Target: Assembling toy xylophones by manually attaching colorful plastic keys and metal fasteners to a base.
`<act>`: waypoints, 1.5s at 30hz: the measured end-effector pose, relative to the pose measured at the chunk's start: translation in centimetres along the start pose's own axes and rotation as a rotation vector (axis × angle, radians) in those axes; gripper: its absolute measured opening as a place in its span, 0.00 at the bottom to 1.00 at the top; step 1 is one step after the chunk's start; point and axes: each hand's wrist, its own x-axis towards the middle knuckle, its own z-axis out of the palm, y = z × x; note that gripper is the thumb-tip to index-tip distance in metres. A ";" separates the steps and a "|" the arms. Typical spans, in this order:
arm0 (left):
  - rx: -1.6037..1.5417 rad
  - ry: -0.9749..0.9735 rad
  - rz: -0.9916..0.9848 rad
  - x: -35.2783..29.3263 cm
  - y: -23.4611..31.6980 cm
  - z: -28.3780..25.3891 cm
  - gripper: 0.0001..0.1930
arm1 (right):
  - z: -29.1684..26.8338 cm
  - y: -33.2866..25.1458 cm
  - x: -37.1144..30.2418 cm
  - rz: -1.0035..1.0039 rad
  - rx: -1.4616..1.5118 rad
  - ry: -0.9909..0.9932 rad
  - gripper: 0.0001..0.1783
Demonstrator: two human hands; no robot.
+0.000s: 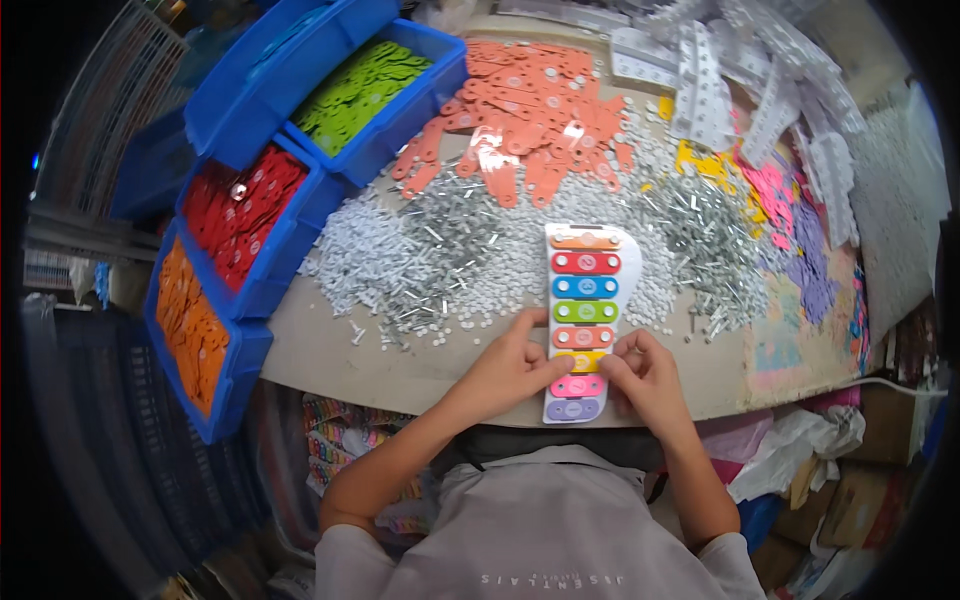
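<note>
A white toy xylophone base (628, 262) lies on the table with several coloured bars (585, 287) across it, from orange at the far end to purple at the near end. My left hand (517, 368) rests at its left side, fingertips on the yellow bar (583, 359). My right hand (646, 375) presses the same bar from the right. Neither hand lifts anything.
A heap of small metal pins and white washers (450, 255) spreads behind the toy. Salmon bars (530, 110) lie further back. Blue bins hold green (360, 90), red (240, 210) and orange (190, 320) bars at left. White bases (760, 80) are stacked at right.
</note>
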 end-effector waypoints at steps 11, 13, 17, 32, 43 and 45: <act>-0.083 -0.101 0.007 1.3 -0.2 -0.5 0.32 | -0.4 -1.4 0.6 0.054 -0.006 -0.232 0.09; -0.067 -0.094 -0.001 1.1 0.3 -0.5 0.31 | -0.2 -1.1 0.7 0.029 -0.016 -0.225 0.09; -0.050 -0.074 0.051 1.2 -0.4 -0.4 0.30 | 0.2 0.1 0.9 -0.076 -0.038 -0.197 0.09; 0.963 0.914 0.438 -0.8 0.3 -10.5 0.06 | -0.2 4.1 -0.6 -0.388 0.247 0.229 0.09; 0.486 0.867 0.552 -2.1 -0.6 -9.8 0.04 | -13.1 3.5 -0.5 -0.505 -0.498 0.952 0.04; 0.303 0.806 0.510 -2.7 -0.4 -8.5 0.04 | -13.8 4.5 -0.5 -0.488 -0.486 0.934 0.04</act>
